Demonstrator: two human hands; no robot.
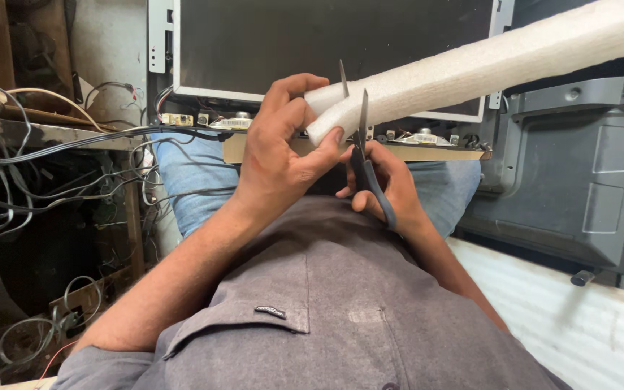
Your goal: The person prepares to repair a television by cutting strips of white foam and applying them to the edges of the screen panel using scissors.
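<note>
Cluttered repair bench lies under me. My left hand (283, 155) pinches the near end of a rolled white foam sheet (471, 68), which slants up and away to the right. It looks light, soft and easily crushed, so I judge a loose grip near the cut best. My right hand (384, 188), just beside, works grey-handled scissors (362, 155), blades apart around the foam. Beyond my knuckles lies a dark flat screen panel (326, 43); left, tangled wires (59, 166); right, a grey plastic back cover (572, 180).
</note>
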